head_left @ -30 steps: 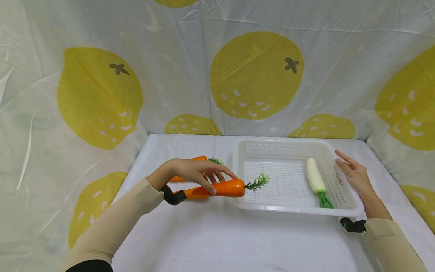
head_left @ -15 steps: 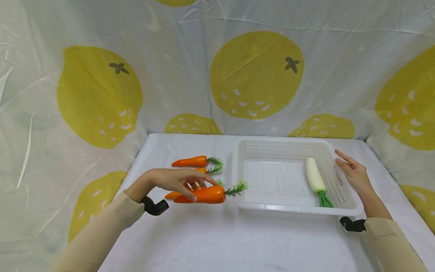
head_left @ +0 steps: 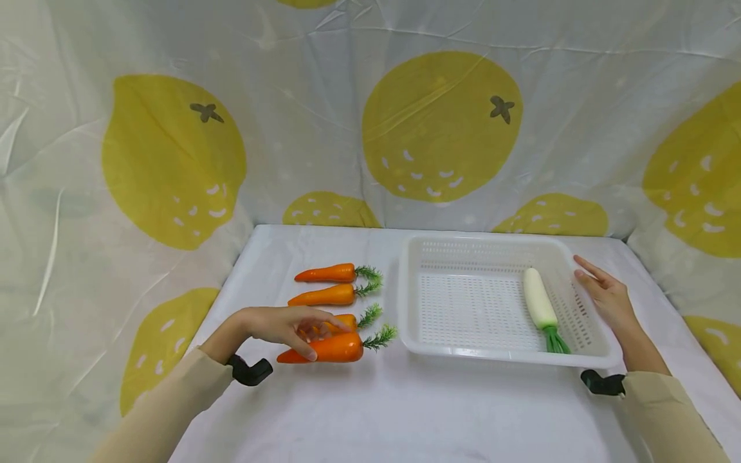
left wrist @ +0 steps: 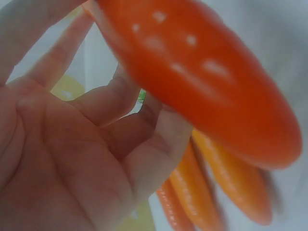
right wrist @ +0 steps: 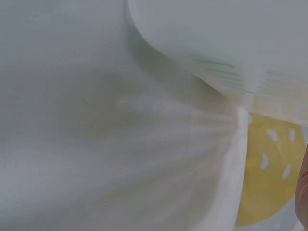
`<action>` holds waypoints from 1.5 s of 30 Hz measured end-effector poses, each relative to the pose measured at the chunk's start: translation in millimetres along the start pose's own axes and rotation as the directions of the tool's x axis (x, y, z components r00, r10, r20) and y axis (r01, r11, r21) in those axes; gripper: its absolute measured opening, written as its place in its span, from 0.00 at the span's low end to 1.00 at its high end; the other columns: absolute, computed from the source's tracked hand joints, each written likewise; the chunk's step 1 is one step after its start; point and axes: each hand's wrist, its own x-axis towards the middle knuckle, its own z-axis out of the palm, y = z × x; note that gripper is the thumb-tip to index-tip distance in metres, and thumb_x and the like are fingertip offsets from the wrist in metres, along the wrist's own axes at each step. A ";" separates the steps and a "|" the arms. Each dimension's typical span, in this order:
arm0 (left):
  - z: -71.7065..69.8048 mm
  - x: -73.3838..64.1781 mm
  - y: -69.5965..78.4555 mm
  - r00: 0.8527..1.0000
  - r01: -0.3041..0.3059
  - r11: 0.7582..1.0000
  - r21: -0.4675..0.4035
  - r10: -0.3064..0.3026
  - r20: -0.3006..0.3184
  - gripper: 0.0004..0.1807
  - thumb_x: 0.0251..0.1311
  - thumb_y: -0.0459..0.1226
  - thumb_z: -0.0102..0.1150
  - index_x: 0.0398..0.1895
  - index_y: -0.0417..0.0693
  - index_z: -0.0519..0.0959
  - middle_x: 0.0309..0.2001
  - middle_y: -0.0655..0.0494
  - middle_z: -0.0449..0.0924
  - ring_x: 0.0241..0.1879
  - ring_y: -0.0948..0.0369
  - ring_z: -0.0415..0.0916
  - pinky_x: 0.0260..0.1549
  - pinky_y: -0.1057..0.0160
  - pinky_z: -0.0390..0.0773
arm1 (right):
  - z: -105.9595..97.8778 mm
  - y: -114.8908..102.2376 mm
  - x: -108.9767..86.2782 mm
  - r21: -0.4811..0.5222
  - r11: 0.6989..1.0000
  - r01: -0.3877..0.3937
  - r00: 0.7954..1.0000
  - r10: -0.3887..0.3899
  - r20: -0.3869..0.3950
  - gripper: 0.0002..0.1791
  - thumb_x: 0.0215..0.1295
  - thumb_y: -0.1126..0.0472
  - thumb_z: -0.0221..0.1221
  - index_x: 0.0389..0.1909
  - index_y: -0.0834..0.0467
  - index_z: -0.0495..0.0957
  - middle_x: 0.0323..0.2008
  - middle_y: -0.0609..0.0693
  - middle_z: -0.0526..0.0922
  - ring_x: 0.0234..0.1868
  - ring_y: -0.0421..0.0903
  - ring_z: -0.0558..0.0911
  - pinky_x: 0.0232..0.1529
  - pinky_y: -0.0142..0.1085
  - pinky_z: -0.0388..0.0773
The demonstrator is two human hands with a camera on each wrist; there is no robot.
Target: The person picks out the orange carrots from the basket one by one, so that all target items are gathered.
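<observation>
My left hand (head_left: 280,325) pinches an orange carrot (head_left: 343,348) with a leafy green top, thumb on the near side and fingers behind. In the left wrist view the carrot (left wrist: 202,82) crosses the top of the picture, its tip toward the lower right. Three more carrots, a far one (head_left: 327,274), a middle one (head_left: 324,296) and a nearer one (head_left: 349,321) partly hidden by the hand, lie in a row behind it. At the right, my right hand (head_left: 609,302) grips the rim of a white perforated plastic basket (head_left: 492,354), thumb and forefinger at its edge.
Inside the basket, by its right wall, lies a white radish (head_left: 539,301) with green stems. A white cloth (head_left: 405,411) covers the table. Behind and beside it hangs a curtain (head_left: 307,128) printed with yellow lemons.
My left hand has moved left and toward me with the carrot, lowering it in front of the other carrots, which now show more. My right hand and the basket have stayed in place.
</observation>
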 end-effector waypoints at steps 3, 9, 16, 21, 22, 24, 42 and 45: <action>3.5 1.2 -8.7 1.000 0.015 0.999 -0.041 -0.014 0.023 0.32 0.63 0.33 0.65 0.70 0.53 0.70 0.50 0.48 0.76 0.49 0.49 0.70 0.46 0.59 0.76 | 0.5 1.6 -0.9 -0.003 1.000 -0.010 1.000 0.010 -0.012 0.26 0.74 0.53 0.57 0.72 0.41 0.68 0.38 0.21 0.81 0.35 0.24 0.80 0.31 0.21 0.77; 11.3 2.4 -20.5 0.997 0.075 0.993 -0.094 -0.072 0.033 0.30 0.63 0.31 0.65 0.69 0.52 0.71 0.55 0.49 0.75 0.54 0.50 0.71 0.52 0.55 0.75 | 1.7 3.6 -2.5 -0.015 1.000 -0.006 1.000 0.005 -0.015 0.26 0.74 0.53 0.57 0.71 0.41 0.69 0.38 0.21 0.81 0.35 0.24 0.80 0.31 0.22 0.77; 15.8 0.8 -28.6 0.991 0.130 0.989 -0.065 -0.129 0.020 0.30 0.63 0.32 0.66 0.68 0.57 0.72 0.53 0.51 0.75 0.52 0.52 0.71 0.51 0.57 0.74 | 2.3 3.2 -1.5 -0.020 1.000 0.001 1.000 -0.001 -0.008 0.27 0.75 0.53 0.56 0.72 0.42 0.67 0.39 0.20 0.80 0.36 0.24 0.80 0.32 0.21 0.77; 18.4 0.8 -32.5 0.990 0.140 0.989 -0.051 -0.140 0.007 0.30 0.62 0.31 0.66 0.67 0.56 0.73 0.52 0.52 0.75 0.52 0.51 0.71 0.49 0.57 0.74 | 2.0 2.0 -0.9 -0.003 1.000 -0.006 1.000 0.006 0.000 0.27 0.75 0.53 0.56 0.72 0.41 0.67 0.39 0.21 0.81 0.36 0.25 0.81 0.31 0.22 0.78; 18.9 0.8 -33.3 0.990 0.142 0.989 -0.051 -0.142 0.004 0.29 0.62 0.30 0.66 0.66 0.56 0.74 0.53 0.52 0.75 0.52 0.51 0.71 0.49 0.57 0.74 | 1.9 1.8 -0.9 0.001 1.000 -0.005 1.000 0.005 0.002 0.27 0.75 0.53 0.56 0.72 0.41 0.68 0.39 0.22 0.81 0.35 0.25 0.81 0.31 0.22 0.78; 20.0 1.1 -35.1 0.990 0.140 0.989 -0.051 -0.140 -0.003 0.29 0.61 0.29 0.66 0.66 0.55 0.74 0.54 0.51 0.74 0.52 0.51 0.70 0.49 0.58 0.74 | 1.7 1.5 -0.9 0.015 1.000 -0.002 1.000 0.002 0.007 0.26 0.75 0.54 0.56 0.72 0.41 0.68 0.39 0.22 0.82 0.35 0.25 0.81 0.31 0.22 0.78; 26.9 3.4 -41.3 0.991 0.121 0.991 -0.059 -0.123 -0.042 0.29 0.59 0.27 0.67 0.64 0.48 0.74 0.49 0.49 0.75 0.47 0.50 0.72 0.45 0.60 0.75 | 0.1 0.2 -0.5 0.042 0.999 -0.005 1.000 0.005 0.012 0.26 0.75 0.55 0.56 0.72 0.41 0.68 0.40 0.23 0.82 0.36 0.25 0.81 0.32 0.22 0.78; 26.7 4.2 -41.3 0.992 0.115 0.992 -0.049 -0.117 -0.048 0.29 0.59 0.27 0.67 0.64 0.47 0.74 0.48 0.50 0.75 0.46 0.50 0.72 0.45 0.60 0.75 | -0.2 -0.4 -0.3 0.040 0.999 -0.010 1.000 0.010 0.009 0.26 0.75 0.56 0.56 0.72 0.42 0.68 0.39 0.23 0.82 0.36 0.25 0.81 0.32 0.22 0.78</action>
